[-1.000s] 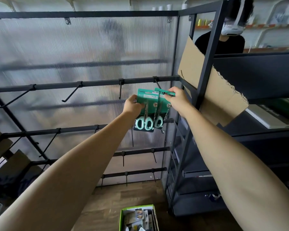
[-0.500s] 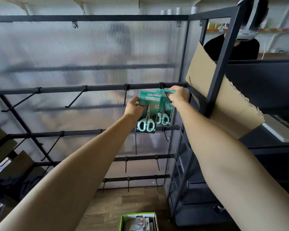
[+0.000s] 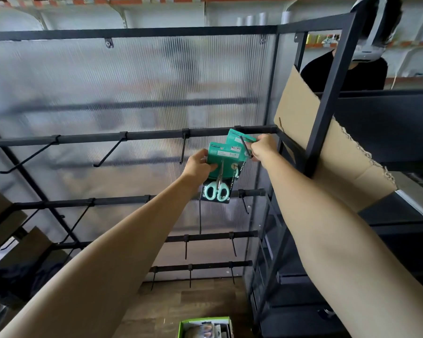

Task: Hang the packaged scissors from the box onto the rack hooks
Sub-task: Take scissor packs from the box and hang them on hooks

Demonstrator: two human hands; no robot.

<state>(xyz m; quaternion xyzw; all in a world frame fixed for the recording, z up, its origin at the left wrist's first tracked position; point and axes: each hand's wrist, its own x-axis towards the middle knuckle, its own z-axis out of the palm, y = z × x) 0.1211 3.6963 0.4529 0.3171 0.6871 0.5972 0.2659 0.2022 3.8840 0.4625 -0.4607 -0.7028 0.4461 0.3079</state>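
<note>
Scissors pack sits tilted at the tip of the top rail's rightmost hook, pinched at its upper corner by the right hand. Just below the hook, the left hand grips a second pack. Misaligned, the hang hole could miss the tip and the pack drop toward the box

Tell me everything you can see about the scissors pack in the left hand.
The front scissors pack is a green card, black at the bottom, holding one pair of scissors with mint-green handles down and blades pointing up. It hangs roughly upright in front of the rack's right end, below the top hook bar. The left hand grips its left edge. It overlaps a second green pack behind it, which the right hand pinches at the rightmost hook. Its print is unreadable.
</note>
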